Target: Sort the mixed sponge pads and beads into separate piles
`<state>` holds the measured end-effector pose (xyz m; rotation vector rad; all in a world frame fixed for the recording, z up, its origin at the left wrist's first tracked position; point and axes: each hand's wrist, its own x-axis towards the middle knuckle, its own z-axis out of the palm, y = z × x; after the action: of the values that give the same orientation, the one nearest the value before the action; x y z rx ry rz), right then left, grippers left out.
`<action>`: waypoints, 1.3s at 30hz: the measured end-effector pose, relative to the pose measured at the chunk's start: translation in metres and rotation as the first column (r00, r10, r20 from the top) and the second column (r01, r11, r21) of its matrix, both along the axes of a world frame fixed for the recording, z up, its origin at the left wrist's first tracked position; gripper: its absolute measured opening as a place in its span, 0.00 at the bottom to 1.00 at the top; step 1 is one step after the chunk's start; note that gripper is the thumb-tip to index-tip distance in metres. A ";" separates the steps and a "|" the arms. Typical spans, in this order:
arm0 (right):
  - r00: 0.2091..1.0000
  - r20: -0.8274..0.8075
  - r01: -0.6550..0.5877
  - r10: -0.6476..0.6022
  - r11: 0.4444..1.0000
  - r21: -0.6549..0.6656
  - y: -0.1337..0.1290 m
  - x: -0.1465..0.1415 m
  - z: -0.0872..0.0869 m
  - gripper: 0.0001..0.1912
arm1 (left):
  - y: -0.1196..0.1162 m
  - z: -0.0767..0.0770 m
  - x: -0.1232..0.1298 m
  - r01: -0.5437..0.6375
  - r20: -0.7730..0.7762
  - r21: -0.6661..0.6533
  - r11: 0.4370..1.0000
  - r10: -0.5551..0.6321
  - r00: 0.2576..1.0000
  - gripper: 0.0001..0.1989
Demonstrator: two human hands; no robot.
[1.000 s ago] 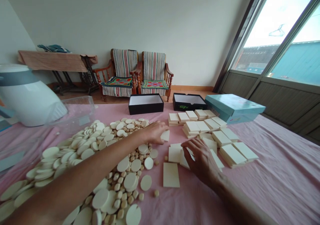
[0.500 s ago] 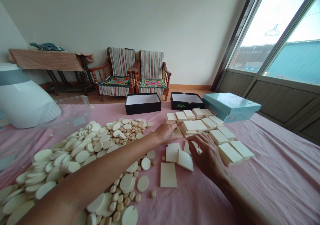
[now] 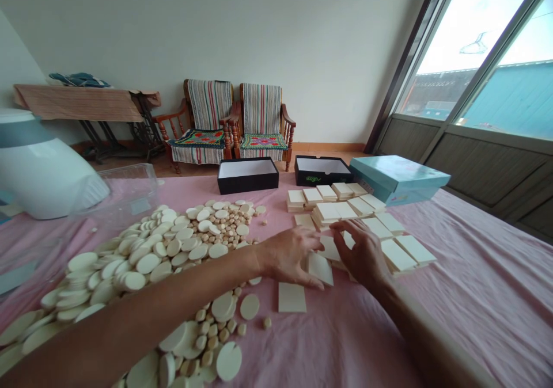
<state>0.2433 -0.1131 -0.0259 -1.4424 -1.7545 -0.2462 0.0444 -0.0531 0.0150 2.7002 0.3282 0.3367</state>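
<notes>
Both hands are at the square tiles [image 3: 330, 248], mid-table, between the disc heap and the stacks.

Left hand [image 3: 290, 255]: palm down, forearm reaching across the round discs [image 3: 147, 263]. Thumb stands well away from the fingers, so spread. A slanted tile [image 3: 322, 270] shows between thumb and fingertips, thumb over its near left part. Can't tell if it's gripped.

Right hand [image 3: 362, 254]: just beside the left. Thumb and index curl toward each other, tips nearly meeting, pale tile showing through the loop. Can't tell if the tips pinch an edge. Other fingers bunch close to the index.

Front tile [image 3: 292, 299] lies flat on the pink cloth [image 3: 345, 342], just on the near side of the left thumb. To the right of the right hand, two stacks sit side by side: inner stack [image 3: 396, 255], outer stack [image 3: 415, 250]. More stacks run back in rows; back-row stack [image 3: 296, 199] is the leftmost there.

Far edge of table: left black box [image 3: 248, 185] and right black box [image 3: 324, 176], both open-topped, white inside; then a teal box [image 3: 400, 181], near the back stacks.

Small wooden blocks [image 3: 211, 342] are mixed in along the heap's right side; one loose block [image 3: 266, 323] sits apart on the cloth. Left end: clear plastic tray [image 3: 129, 189], white-and-grey jug [image 3: 47, 172]. Two armchairs [image 3: 261, 111] with striped covers stand against the wall behind.
</notes>
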 end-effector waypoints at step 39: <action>1.000 0.001 -0.013 0.013 0.998 -0.059 0.000 0.000 0.000 0.06 | 0.039 -0.019 0.022 -0.492 0.023 0.050 0.869 0.491 0.871 0.15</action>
<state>0.2436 -0.1130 -0.0258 -1.4724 -1.7848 -0.1895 0.0665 -0.0138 -0.0040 2.6298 1.0271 0.5059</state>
